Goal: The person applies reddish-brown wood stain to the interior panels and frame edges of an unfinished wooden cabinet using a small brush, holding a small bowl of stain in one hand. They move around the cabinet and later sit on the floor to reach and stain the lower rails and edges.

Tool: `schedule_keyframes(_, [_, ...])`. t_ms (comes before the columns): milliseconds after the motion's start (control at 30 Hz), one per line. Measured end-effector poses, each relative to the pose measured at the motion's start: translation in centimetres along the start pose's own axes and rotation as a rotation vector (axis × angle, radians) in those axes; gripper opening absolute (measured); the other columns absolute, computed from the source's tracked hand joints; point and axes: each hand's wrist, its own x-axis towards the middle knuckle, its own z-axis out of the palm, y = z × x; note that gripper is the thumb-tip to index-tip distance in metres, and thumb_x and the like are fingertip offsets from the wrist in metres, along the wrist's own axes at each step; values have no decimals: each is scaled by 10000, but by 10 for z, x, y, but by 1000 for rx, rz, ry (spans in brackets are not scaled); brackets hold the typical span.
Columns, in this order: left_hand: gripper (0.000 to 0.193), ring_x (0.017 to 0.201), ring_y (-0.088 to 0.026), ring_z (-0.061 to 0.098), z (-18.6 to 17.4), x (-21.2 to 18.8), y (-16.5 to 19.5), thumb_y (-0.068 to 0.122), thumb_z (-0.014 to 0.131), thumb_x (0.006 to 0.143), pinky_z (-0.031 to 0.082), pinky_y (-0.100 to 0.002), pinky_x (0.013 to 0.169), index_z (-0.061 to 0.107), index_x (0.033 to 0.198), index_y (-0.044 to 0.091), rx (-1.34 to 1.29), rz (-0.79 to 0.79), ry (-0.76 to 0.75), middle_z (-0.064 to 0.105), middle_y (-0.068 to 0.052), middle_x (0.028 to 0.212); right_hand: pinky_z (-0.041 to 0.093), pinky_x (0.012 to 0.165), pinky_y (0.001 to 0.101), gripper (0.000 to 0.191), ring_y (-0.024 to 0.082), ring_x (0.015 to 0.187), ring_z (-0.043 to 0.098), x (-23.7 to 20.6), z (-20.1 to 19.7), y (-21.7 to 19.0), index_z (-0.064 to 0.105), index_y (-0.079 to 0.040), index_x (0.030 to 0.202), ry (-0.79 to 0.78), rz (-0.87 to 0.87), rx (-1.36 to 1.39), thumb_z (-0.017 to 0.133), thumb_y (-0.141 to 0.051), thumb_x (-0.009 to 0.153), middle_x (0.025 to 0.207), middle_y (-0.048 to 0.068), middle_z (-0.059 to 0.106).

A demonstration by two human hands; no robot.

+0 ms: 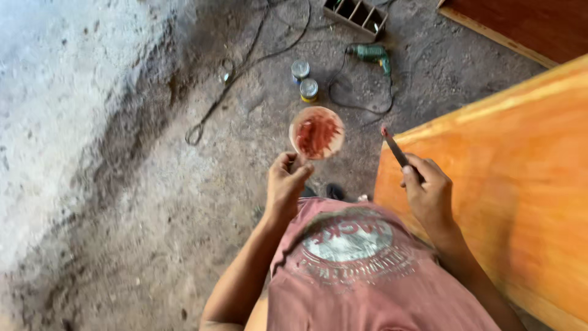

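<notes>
The left hand (286,184) pinches the edge of a round lid (316,133) smeared with red paste, held above the floor. The right hand (427,187) grips a narrow red-tipped blade (394,147) beside the orange wooden panel (508,178). Beyond them, two small tins (304,79) and a green drill (371,54) lie on the concrete floor (153,184).

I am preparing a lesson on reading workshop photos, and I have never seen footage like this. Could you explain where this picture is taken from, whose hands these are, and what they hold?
There is one picture, from a camera worn on a person's head, looking down past their pink shirt to a rough concrete floor. Both bare hands are theirs. The left hand pinches a round lid smeared with red-brown paste. The right hand grips a thin blade-like tool, its tip red. Beside that hand stands an orange wooden panel. On the floor lie two small tins, a green power drill with its cable, and a compartmented box.
</notes>
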Motion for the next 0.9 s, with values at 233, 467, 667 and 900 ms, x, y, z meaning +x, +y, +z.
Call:
schedule_keyframes(233, [167, 814, -70, 593, 7, 146, 43, 23, 695, 865, 503, -238, 737, 654, 1022, -15, 158, 88, -241, 675, -13, 903, 478, 650, 336, 203, 219, 733, 627, 99, 42, -17, 695, 5, 1187, 121, -83, -181, 628, -8, 996, 893, 133, 629])
schedule_keyframes(467, [186, 799, -73, 620, 10, 307, 89, 16, 700, 834, 513, -234, 730, 686, 1017, -17, 265, -29, -405, 702, -6, 902, 533, 744, 374, 182, 328, 882, 675, 196, 90, -34, 678, 23, 1157, 327, 41, -244, 638, -26, 987, 1017, 184, 672])
schedule_keyframes(667, [176, 721, -45, 557, 63, 376, 125, 59, 729, 864, 466, -231, 639, 706, 1012, -32, 486, -3, -676, 672, 29, 820, 535, 715, 375, 201, 318, 827, 689, 217, 92, -38, 686, 30, 1166, 483, 253, -298, 640, -12, 975, 991, 194, 684])
schedule_keyframes(900, [188, 643, -48, 511, 189, 412, 125, 140, 701, 914, 424, -246, 565, 694, 1019, -16, 443, -11, -973, 608, 36, 733, 533, 686, 373, 224, 311, 783, 685, 227, 66, 5, 686, 39, 1188, 688, 460, -274, 620, 0, 977, 998, 201, 686])
